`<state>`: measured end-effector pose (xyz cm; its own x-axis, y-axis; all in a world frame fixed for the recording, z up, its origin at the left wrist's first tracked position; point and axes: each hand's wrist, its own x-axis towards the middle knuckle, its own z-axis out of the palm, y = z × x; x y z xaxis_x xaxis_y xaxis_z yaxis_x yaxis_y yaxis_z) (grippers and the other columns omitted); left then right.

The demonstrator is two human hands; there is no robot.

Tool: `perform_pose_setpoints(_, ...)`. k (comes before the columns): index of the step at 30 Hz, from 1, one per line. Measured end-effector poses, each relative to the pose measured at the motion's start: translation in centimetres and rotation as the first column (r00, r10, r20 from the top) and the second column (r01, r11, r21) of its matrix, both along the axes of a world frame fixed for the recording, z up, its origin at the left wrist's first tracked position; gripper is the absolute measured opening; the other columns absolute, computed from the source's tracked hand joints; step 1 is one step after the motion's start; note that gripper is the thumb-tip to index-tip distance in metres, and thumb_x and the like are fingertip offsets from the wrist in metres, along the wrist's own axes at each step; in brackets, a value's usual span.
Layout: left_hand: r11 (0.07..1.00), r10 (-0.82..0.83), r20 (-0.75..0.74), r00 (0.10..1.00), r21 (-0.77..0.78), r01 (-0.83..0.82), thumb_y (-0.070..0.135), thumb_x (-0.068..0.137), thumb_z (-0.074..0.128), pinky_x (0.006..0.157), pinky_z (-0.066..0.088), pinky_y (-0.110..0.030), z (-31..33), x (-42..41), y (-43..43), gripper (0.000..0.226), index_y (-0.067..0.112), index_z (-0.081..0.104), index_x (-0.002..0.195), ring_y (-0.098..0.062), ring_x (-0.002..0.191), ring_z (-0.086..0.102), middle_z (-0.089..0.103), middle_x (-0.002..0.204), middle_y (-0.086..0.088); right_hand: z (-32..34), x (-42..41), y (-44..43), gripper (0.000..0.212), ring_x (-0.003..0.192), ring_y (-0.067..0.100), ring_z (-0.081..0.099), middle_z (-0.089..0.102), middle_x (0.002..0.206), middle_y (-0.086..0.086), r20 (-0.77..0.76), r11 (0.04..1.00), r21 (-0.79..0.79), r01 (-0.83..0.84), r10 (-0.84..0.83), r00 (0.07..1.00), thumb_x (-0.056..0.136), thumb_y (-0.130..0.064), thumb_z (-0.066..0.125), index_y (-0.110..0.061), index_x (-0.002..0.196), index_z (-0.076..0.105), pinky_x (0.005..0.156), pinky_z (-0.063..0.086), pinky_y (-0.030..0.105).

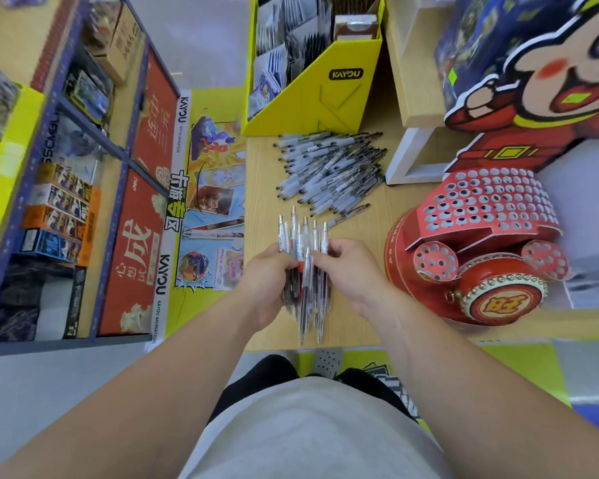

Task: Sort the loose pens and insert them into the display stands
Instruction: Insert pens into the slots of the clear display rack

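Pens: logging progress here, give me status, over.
Left hand, right hand both grip pen bundle. Loose pen pile beyond. Red display stand right, no pens in it. Path clear.

Loose pens [329, 171] lie on the table [388, 216], left of the display stand [481, 216]

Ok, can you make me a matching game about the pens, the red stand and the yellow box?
1. pen bundle
2. pen pile
3. red stand
4. yellow box

A. far end of the table
B. gripped by left hand and right hand
C. lying loose on the table
D. on the right, dotted with holes

Pairs: 1-B, 2-C, 3-D, 4-A
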<state>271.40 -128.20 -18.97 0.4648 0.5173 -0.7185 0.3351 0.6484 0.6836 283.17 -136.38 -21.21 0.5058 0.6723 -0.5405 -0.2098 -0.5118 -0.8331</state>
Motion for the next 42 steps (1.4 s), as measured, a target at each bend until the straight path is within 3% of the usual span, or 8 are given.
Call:
perform_pose_setpoints(3, 0.999, -0.008, 0.026, 1.0, -0.031, 0.009, 0.002, 0.098, 0.046, 0.059, 0.047, -0.036, 0.0, -0.2, 0.5, 0.023, 0.011, 0.067, 0.096, -0.027, 0.062, 0.065, 0.071, 0.077, -0.012, 0.7, -0.4, 0.6, 0.01, 0.084, 0.03, 0.073, 0.077, 0.089, 0.011, 0.044, 0.998, -0.036, 0.042, -0.04, 0.998, 0.092, -0.021, 0.071, -0.012, 0.093, 0.076, 0.078, 0.059, 0.044)
perform_pose_setpoints(7, 0.995, -0.001, 0.014, 1.0, -0.098, 0.002, 0.008, 0.099, 0.051, 0.062, 0.052, -0.04, -0.8, -0.6, 1.3, 0.024, -0.002, 0.067, 0.114, -0.032, 0.07, 0.067, 0.071, 0.085, -0.019, 0.6, -1.5, 1.9, 0.016, 0.064, 0.021, 0.067, 0.074, 0.075, 0.007, 0.124, 0.986, -0.147, 0.079, -0.061, 0.99, 0.088, -0.022, 0.073, -0.014, 0.075, 0.073, 0.063, 0.058, 0.037)
perform_pose_setpoints(17, 0.992, 0.009, -0.102, 0.995, -0.121, -0.022, 0.003, 0.1, 0.046, 0.068, 0.057, -0.044, -3.4, 2.2, 4.0, 0.026, -0.007, 0.068, 0.108, -0.031, 0.071, 0.066, 0.068, 0.085, -0.02, -2.7, -1.0, 5.8, 0.015, 0.077, 0.036, 0.073, 0.075, 0.077, 0.012, 0.13, 0.935, -0.298, 0.194, -0.162, 0.978, 0.078, -0.024, 0.075, -0.01, 0.076, 0.076, 0.066, 0.059, 0.051)
perform_pose_setpoints(23, 0.991, 0.024, -0.118, 0.993, -0.126, -0.039, 0.009, 0.102, 0.046, 0.051, 0.048, -0.03, -4.8, 3.9, 5.7, 0.026, -0.004, 0.067, 0.111, -0.022, 0.054, 0.064, 0.067, 0.067, -0.01, -4.0, 1.0, 7.5, 0.017, 0.064, 0.028, 0.063, 0.069, 0.07, 0.009, 0.125, 0.948, -0.275, 0.162, -0.132, 0.983, 0.084, -0.02, 0.07, -0.01, 0.071, 0.07, 0.057, 0.05, 0.037)
perform_pose_setpoints(27, 0.993, 0.015, -0.083, 0.996, -0.113, -0.025, 0.011, 0.102, 0.048, 0.054, 0.045, -0.035, -5.6, 4.9, 6.5, 0.029, -0.005, 0.064, 0.12, -0.026, 0.059, 0.063, 0.067, 0.077, -0.015, -4.2, 2.2, 8.0, 0.019, 0.067, 0.031, 0.066, 0.073, 0.075, 0.011, 0.119, 0.962, -0.237, 0.138, -0.112, 0.986, 0.085, -0.03, 0.072, -0.013, 0.077, 0.073, 0.062, 0.056, 0.046)
perform_pose_setpoints(33, 0.995, -0.027, -0.028, 0.999, -0.1, 0.024, 0.022, 0.105, 0.049, 0.047, 0.048, -0.028, -6.1, 5.9, 6.4, 0.028, 0.007, 0.063, 0.123, -0.022, 0.063, 0.068, 0.072, 0.083, -0.01, -4.5, 4.0, 7.6, 0.02, 0.065, 0.023, 0.063, 0.069, 0.07, 0.003, 0.101, 0.966, -0.233, 0.112, -0.091, 0.991, 0.092, -0.028, 0.069, -0.016, 0.076, 0.071, 0.059, 0.05, 0.034)
perform_pose_setpoints(38, 0.993, -0.062, -0.007, 0.998, -0.105, 0.061, 0.018, 0.104, 0.054, 0.056, 0.052, -0.036, -6.9, 6.5, 6.0, 0.019, 0.009, 0.056, 0.122, -0.027, 0.072, 0.068, 0.072, 0.094, -0.015, -5.2, 4.4, 7.2, 0.018, 0.078, 0.039, 0.072, 0.074, 0.084, 0.019, 0.091, 0.971, -0.221, 0.088, -0.069, 0.994, 0.093, -0.024, 0.067, -0.01, 0.082, 0.071, 0.069, 0.059, 0.058)
perform_pose_setpoints(42, 0.994, -0.065, 0.001, 0.998, -0.086, 0.065, 0.018, 0.102, 0.058, 0.06, 0.055, -0.039, -7.3, 6.8, 6.1, 0.027, 0.006, 0.054, 0.126, -0.031, 0.08, 0.068, 0.072, 0.101, -0.021, -5.1, 4.9, 6.7, 0.02, 0.073, 0.021, 0.074, 0.076, 0.085, 0.007, 0.014, 0.981, -0.171, 0.092, -0.091, 0.996, 0.099, -0.02, 0.061, -0.016, 0.082, 0.071, 0.069, 0.063, 0.037)
